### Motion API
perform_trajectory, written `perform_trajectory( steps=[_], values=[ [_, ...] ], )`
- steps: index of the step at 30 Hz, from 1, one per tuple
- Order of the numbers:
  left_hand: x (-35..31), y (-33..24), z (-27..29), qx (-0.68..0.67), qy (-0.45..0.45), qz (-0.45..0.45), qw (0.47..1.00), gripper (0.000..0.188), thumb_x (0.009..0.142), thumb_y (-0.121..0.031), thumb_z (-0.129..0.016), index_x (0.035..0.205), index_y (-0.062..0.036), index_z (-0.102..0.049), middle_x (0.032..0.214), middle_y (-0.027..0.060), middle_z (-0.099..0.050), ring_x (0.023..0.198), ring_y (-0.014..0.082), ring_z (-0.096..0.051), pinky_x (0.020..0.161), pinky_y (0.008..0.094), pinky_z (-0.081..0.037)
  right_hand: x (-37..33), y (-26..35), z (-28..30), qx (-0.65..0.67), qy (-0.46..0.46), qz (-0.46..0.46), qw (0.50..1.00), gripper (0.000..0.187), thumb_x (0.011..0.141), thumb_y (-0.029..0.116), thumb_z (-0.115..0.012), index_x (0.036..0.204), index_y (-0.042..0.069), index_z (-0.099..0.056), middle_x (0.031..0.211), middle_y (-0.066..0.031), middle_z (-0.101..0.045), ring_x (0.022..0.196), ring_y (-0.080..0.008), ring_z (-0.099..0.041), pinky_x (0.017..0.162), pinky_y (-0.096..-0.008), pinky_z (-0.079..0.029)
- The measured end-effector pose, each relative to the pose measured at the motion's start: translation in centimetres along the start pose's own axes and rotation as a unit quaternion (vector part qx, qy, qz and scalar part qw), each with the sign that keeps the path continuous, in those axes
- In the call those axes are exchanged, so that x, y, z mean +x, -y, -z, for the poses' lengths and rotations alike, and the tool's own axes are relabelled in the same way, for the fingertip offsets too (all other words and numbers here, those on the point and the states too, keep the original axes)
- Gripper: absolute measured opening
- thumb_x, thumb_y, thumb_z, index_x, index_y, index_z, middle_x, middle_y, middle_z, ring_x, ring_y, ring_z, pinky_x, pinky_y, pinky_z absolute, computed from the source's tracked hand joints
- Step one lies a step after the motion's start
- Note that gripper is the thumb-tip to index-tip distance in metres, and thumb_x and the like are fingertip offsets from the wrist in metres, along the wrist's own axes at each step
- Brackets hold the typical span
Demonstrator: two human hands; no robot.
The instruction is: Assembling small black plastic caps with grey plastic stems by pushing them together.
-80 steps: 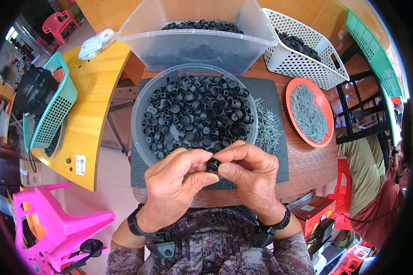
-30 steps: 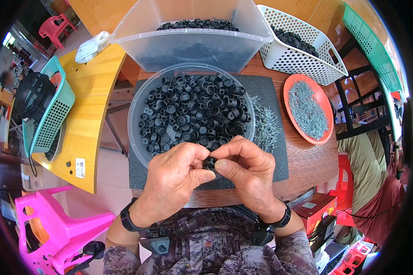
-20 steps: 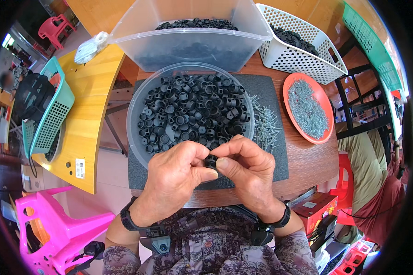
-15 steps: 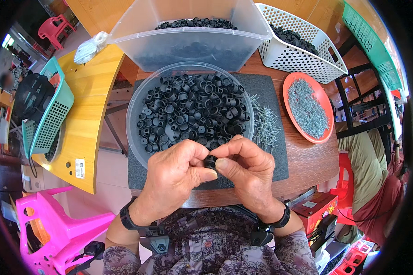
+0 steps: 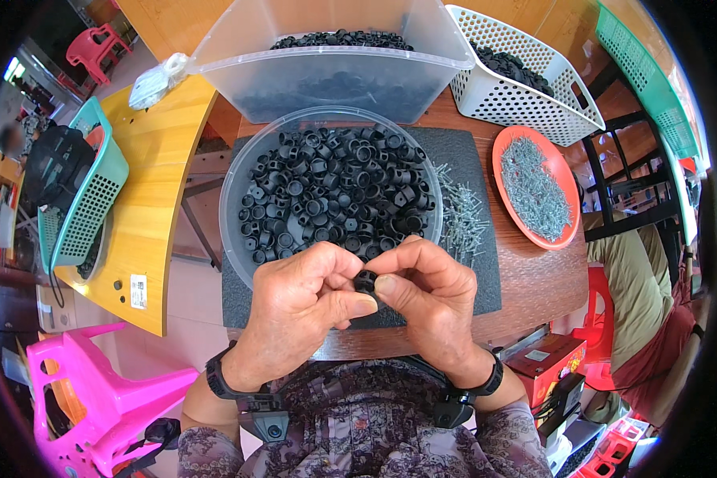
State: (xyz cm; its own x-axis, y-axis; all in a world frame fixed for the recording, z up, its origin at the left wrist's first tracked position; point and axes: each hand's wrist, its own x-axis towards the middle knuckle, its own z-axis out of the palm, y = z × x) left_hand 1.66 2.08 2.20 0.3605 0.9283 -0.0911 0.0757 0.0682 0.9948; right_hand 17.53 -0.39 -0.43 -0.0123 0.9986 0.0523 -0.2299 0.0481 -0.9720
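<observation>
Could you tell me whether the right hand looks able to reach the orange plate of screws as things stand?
Probably yes: the orange plate lies uncovered to the right hand's side with bare table between, though both hands pinch a small black cap.

Both hands bare: left hand (image 5: 299, 307), right hand (image 5: 430, 299). Each wrist carries a black band (image 5: 219, 378) with a small black box-shaped unit on the underside. Garment (image 5: 358, 434) is a dark floral print in grey and maroon tones.
</observation>
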Motion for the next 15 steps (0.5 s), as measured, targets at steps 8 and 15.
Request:
perform_trajectory(
  steps=[8,15],
  values=[
    [0.2,-0.02,0.0,-0.059,0.013,0.011,0.998,0.018,0.078,-0.003,-0.07,0.088,0.0041,-0.057,0.069,0.0029,-0.06,0.059,0.0053,-0.056,0.052,0.0191,-0.048,-0.12,-0.38,0.09,-0.023,-0.01,0.048,0.999,0.017,0.079,-0.01,-0.061,0.092,0.0,-0.062,0.083,-0.0023,-0.056,0.075,-0.0073,-0.054,0.067,-0.02,-0.044],
    [0.24,-0.18,0.14,-0.094,0.023,0.043,0.994,0.017,0.078,-0.003,-0.07,0.088,0.0041,-0.057,0.073,0.0035,-0.06,0.062,0.0055,-0.056,0.053,0.0194,-0.048,-0.25,-0.72,0.12,-0.07,-0.019,0.085,0.994,0.017,0.077,-0.01,-0.063,0.09,0.001,-0.063,0.081,-0.0019,-0.054,0.069,-0.007,-0.049,0.06,-0.0196,-0.04]
  ],
)
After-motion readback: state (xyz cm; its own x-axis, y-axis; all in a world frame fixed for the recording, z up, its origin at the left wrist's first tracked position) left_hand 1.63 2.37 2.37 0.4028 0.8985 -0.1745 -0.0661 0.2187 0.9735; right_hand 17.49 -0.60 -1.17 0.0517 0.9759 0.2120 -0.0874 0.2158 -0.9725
